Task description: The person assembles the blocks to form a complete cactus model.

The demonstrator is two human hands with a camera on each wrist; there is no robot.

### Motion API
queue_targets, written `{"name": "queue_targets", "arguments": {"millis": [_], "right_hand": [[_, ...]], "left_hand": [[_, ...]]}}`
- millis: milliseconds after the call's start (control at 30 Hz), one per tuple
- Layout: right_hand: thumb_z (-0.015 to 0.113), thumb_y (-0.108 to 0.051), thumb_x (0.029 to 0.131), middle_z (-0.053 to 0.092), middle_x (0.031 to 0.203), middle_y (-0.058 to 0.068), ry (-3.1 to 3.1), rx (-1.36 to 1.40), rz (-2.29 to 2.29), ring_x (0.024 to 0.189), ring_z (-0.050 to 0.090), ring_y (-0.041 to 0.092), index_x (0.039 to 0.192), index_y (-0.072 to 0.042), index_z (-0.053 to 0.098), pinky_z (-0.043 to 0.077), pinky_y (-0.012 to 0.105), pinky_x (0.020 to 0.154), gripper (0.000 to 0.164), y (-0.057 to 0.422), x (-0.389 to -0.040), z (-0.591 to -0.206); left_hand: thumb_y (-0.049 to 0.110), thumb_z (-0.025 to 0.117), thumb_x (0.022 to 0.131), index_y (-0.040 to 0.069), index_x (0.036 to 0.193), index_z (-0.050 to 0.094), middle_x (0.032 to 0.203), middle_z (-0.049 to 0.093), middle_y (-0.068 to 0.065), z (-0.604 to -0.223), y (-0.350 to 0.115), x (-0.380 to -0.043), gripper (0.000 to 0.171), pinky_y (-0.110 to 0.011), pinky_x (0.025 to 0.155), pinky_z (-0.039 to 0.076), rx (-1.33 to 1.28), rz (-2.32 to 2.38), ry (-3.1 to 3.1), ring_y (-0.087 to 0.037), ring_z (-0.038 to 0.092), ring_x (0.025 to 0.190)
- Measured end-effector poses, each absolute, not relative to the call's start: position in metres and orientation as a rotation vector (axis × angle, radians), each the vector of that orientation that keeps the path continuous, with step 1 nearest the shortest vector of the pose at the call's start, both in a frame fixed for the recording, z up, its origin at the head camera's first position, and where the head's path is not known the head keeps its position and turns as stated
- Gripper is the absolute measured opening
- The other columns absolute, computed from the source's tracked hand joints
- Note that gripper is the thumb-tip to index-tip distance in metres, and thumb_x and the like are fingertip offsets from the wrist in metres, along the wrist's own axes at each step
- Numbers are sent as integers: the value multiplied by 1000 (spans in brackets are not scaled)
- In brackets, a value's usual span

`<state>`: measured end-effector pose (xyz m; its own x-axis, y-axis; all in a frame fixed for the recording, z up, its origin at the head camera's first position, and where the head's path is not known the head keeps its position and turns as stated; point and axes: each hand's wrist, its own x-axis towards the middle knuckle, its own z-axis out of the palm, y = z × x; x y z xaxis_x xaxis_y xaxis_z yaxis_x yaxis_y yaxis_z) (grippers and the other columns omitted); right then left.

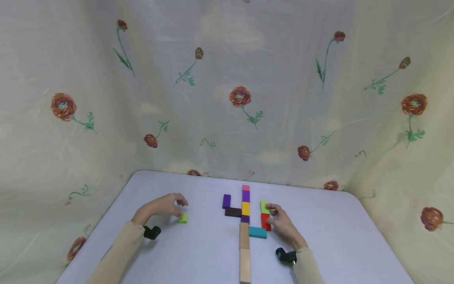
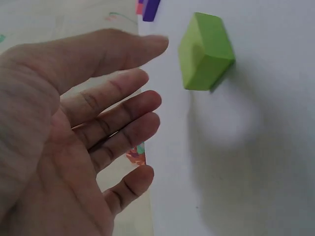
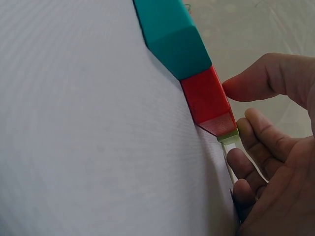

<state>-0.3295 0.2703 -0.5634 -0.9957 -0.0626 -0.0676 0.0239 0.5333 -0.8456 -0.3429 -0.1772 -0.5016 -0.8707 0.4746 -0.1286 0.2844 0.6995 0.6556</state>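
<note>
My left hand [image 1: 164, 205] hovers by a small light green block [image 1: 182, 218] on the left of the table, thumb and fingers parted. In the left wrist view nothing lies between those fingers, and the green block [image 2: 205, 54] sits just past the thumb tip. On the right, my right hand [image 1: 283, 225] has its fingertips right at a lime green block [image 1: 264, 207] and its thumb at a red block [image 1: 265, 223]. The right wrist view shows the thumb beside the red block [image 3: 206, 96], which abuts a teal block [image 3: 174, 42].
A column of blocks runs up the table's middle: two plain wood blocks [image 1: 244, 264], then purple, a yellow block [image 1: 245, 209], purple and pink. A dark brown block [image 1: 233, 212] and a purple block [image 1: 226, 201] branch left. Floral cloth [image 1: 213, 118] hangs behind the white table [image 1: 205, 256].
</note>
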Motion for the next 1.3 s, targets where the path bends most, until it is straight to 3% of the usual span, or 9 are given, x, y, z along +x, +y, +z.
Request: {"name": "queue_targets", "arguments": {"millis": [367,733,1300], "right_hand": [[63,-6,84,46,136,14,2665,-24,-1487,126,39,33,136,-9,46,32,58,106,55,272,-330,-561],[62,-6,85,47,137,14,2674,-27,-1481,126,39,33,137,-9,45,31,58,107,54,273,-330,-557],[64,-8,85,47,134,13,2667,-4,-1474,126,39,32,136,-11,46,32,58,107,55,271,-328,-564]], "left_hand": [[7,77,77,8,101,67,97,64,-1,-510,-180,-339,26,-34,78,47,653,947,2577,-17,55,91],[8,76,79,3,99,66,94,65,-8,-508,-179,-335,23,-28,71,47,701,987,2540,-18,56,84],[8,73,84,5,106,68,101,67,-4,-517,-152,-361,23,-34,82,49,621,1030,2622,-16,58,92]]}}
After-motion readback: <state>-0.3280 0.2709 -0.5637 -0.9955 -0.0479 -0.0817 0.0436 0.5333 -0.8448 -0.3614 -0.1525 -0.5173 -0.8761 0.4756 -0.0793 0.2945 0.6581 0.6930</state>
